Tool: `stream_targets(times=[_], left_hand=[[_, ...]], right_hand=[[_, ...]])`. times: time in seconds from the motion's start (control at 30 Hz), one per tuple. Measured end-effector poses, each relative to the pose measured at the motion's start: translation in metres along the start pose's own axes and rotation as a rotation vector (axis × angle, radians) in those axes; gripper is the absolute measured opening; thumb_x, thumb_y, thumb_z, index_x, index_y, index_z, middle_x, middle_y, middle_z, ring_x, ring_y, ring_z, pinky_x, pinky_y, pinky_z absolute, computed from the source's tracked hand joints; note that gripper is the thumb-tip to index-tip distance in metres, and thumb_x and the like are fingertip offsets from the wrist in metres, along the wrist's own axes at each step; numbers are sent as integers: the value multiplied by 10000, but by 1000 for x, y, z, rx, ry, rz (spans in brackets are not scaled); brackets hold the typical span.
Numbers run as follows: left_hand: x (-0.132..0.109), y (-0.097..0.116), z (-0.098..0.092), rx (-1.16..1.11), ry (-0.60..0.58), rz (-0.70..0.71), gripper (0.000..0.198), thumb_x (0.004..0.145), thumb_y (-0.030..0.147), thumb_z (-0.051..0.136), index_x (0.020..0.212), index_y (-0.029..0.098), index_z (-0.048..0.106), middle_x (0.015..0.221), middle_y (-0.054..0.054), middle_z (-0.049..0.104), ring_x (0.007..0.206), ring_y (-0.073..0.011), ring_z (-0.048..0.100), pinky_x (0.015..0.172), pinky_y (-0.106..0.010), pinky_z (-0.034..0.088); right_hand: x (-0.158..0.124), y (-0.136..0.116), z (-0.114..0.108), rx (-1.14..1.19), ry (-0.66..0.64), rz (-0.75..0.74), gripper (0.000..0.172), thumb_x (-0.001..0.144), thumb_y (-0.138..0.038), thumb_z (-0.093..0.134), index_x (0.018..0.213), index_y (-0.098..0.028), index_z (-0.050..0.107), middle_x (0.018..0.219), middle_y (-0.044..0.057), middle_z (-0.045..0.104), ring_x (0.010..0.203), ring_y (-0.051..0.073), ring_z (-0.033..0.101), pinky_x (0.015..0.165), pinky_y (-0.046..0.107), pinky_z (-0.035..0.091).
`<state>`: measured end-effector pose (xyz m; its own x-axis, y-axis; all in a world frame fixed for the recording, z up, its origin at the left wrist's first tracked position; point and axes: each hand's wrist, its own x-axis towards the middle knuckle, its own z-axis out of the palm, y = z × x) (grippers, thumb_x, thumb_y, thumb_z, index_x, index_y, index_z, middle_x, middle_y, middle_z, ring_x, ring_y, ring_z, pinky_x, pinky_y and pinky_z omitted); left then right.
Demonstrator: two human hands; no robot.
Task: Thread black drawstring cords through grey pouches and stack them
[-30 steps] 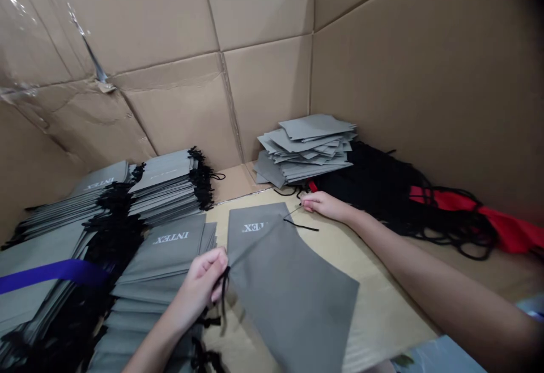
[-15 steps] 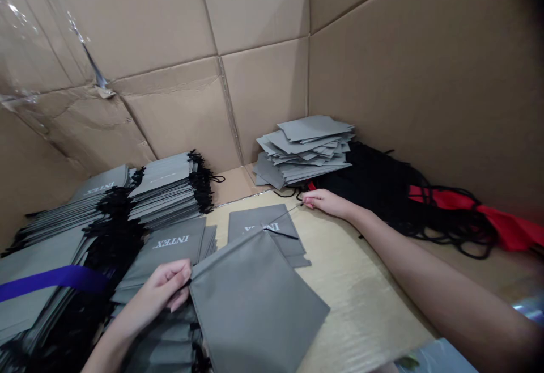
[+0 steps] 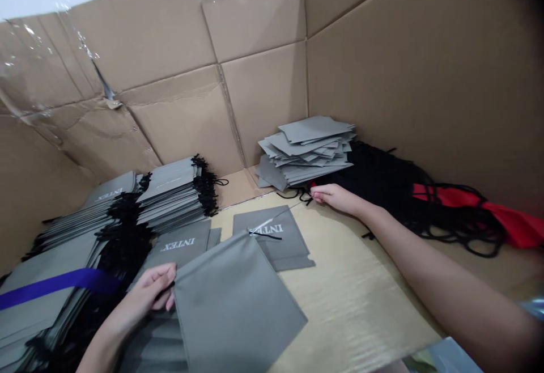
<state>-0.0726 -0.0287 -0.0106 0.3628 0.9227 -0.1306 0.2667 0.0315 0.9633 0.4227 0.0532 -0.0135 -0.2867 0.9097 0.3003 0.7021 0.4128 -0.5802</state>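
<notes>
A grey fabric pouch (image 3: 238, 305) hangs from my left hand (image 3: 155, 285), which pinches one upper corner where a bit of black cord sticks out. At the pouch's other upper corner, a black cord end (image 3: 266, 236) pokes out of the hem. A thin, shiny wire rod (image 3: 268, 223) runs from that corner toward my right hand (image 3: 334, 197), whose fingers are closed on its far end. A small red piece shows by those fingers. Behind the held pouch, a grey pouch printed INTEX (image 3: 293, 240) lies flat on the board.
Corded pouch stacks (image 3: 170, 191) stand at the left, one under a purple strap (image 3: 59, 285). Loose grey pouches (image 3: 314, 140) are piled at the back. Black cords (image 3: 382, 191) and red fabric (image 3: 459, 203) lie on the right. Cardboard walls (image 3: 263, 89) enclose the back and right.
My left hand and the pouch have moved left, while my right hand has shifted slightly right. The gap between the pouch corner and my right hand has widened, with the rod drawn farther out.
</notes>
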Motion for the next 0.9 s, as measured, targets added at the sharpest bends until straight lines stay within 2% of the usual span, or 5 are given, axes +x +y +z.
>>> stream_targets(times=[0.13,0.5,0.67,0.77,0.9], left_hand=[[-6,-2,-14,-18,120,54,477,762,587,486,560,190,315,382,92,327,388,-46,148,426,-197,103],[-8,5,0,30,-11,19,474,775,586,470,578,200,278,422,103,244,426,-59,117,447,-212,85],[-11,11,13,-44,-59,13,442,805,538,465,595,197,279,442,100,232,440,-61,130,446,-204,99],[-9,12,20,-60,-100,-54,463,774,551,505,598,201,258,492,103,181,452,-56,103,434,-195,82],[-3,11,22,17,-77,-63,483,746,581,518,599,204,253,532,98,148,451,-54,110,419,-195,60]], right_hand=[[-7,1,-14,-75,80,30,266,824,-334,339,595,-202,359,588,-25,406,580,132,374,562,238,304],[-1,-12,9,-289,101,5,240,839,-349,435,772,-195,607,741,86,585,753,243,511,668,329,377],[-2,-56,27,-319,133,-120,247,860,-361,444,961,-198,599,991,97,579,976,259,454,865,373,342],[-3,-90,54,-194,-19,-320,288,863,-423,458,1036,-227,578,1016,66,589,985,228,467,838,338,369],[1,-106,82,-180,-95,-368,173,835,-368,538,833,-220,628,820,29,637,831,195,528,726,292,378]])
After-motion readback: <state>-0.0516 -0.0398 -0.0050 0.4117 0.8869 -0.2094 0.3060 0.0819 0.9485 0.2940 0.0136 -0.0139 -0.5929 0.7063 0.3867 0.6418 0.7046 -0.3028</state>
